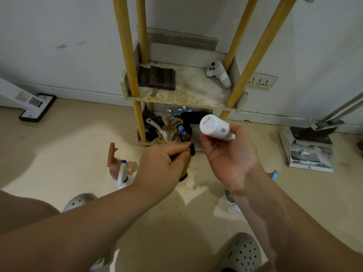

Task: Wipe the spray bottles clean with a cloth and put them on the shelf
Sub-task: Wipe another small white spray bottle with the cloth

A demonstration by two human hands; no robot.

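A person is holding a white bottle and a cloth in front of the shelf (182, 95).

The shelf is standing against the wall on yellow posts, its stained middle tier carrying a folded dark cloth (159, 78) at its left and a white controller (219, 74) at its right, its bottom tier crowded with rags and a small blue bottle (183, 132). Below the shelf, the right hand (231, 154) is curling its fingers round a white bottle (214, 126), tilting its base up toward the shelf's bottom tier. The left hand (163, 163) is pinching a yellow and black cloth (188, 154) just in front of that tier. Left of it, a brown spray bottle (115, 163) and a white spray bottle (123, 177) are waiting on the floor, away from the shelf.
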